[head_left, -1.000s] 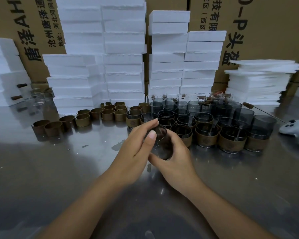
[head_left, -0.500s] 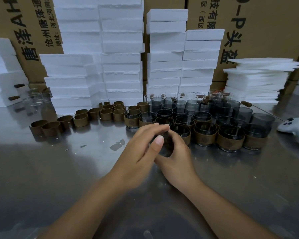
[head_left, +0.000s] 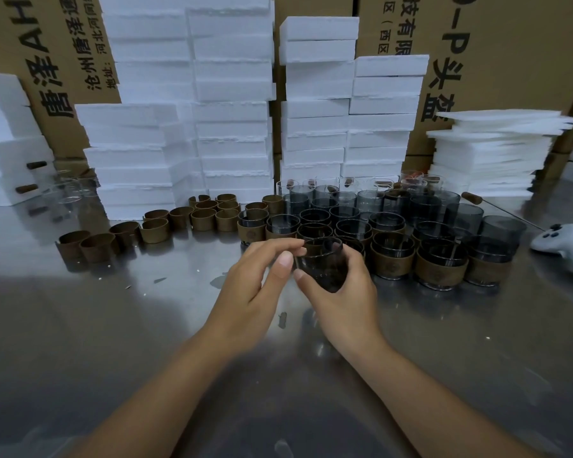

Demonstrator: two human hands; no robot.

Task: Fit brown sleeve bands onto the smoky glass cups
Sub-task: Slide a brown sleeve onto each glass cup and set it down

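A smoky glass cup (head_left: 323,263) is held just above the steel table (head_left: 113,325), in front of the group of cups. My right hand (head_left: 344,299) wraps round it from the right and below. My left hand (head_left: 255,285) reaches in from the left, its fingertips on the cup's rim and its thumb by the cup's side. I cannot tell whether a band is on this cup. Loose brown sleeve bands (head_left: 153,229) lie in a row to the left. Banded cups (head_left: 391,262) stand in the front rows, bare smoky cups (head_left: 424,206) behind them.
Stacks of white foam blocks (head_left: 232,127) and foam sheets (head_left: 490,153) line the back, with cardboard boxes (head_left: 510,44) behind. A white controller (head_left: 566,242) lies at the right edge. Clear glasses (head_left: 67,193) stand at the back left.
Both hands lowered the cup toward the table half a second ago and have now lifted it slightly, its rim showing again between my fingers.
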